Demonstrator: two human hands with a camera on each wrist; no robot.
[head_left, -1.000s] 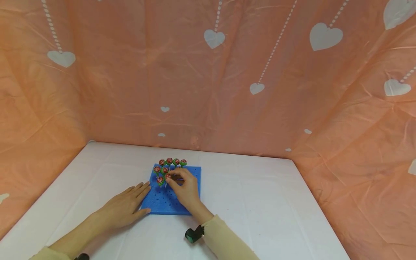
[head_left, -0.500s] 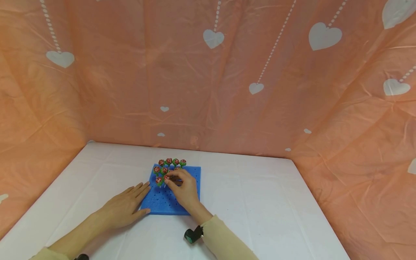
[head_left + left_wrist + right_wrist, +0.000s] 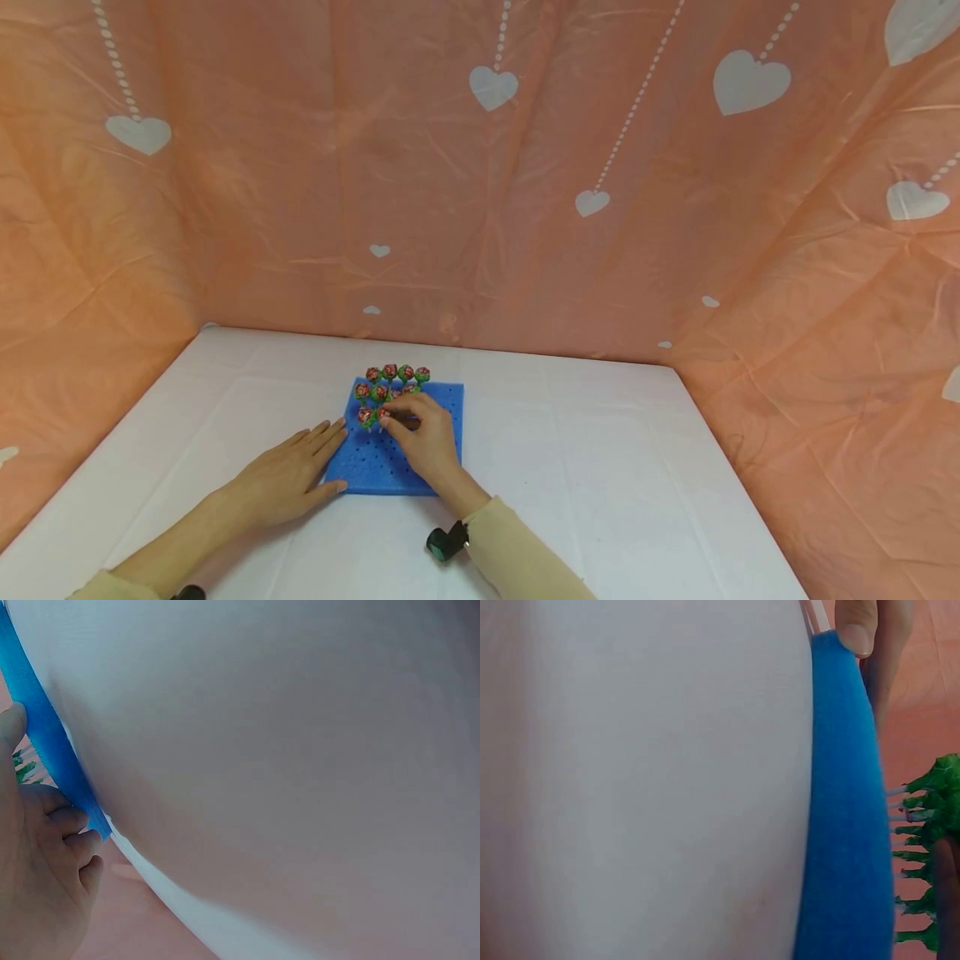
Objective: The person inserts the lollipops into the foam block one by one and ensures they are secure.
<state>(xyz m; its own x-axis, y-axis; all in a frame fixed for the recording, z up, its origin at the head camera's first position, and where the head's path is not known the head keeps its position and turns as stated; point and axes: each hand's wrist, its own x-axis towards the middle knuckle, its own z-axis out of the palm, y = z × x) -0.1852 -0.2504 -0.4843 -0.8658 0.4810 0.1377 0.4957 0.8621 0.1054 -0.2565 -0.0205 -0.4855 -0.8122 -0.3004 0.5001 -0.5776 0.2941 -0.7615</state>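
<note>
A blue foam board [image 3: 378,479] dotted with small holes lies on the white table. Several lollipops [image 3: 406,372] in red and green wrappers stand in rows toward its back left. Between thumb and index finger, my right hand [image 3: 431,437] pinches a lollipop [image 3: 383,412] in the front row, beside another lollipop [image 3: 365,415]. My left hand [image 3: 281,479] rests flat at the board's left side, fingertips and thumb touching its edge. In the right wrist view, green wrapper undersides [image 3: 941,780] and white sticks show above the board's side [image 3: 847,810].
White cloth covers the table [image 3: 585,483], which extends well to the right of the board. An orange curtain [image 3: 420,183] with white hearts closes off the back and both sides. A small black camera [image 3: 447,542] sits at the right wrist.
My right hand has shifted very slightly left with the pinched lollipop, which sits a little lower and closer to its left neighbour. The left hand and the board have stayed in place.
</note>
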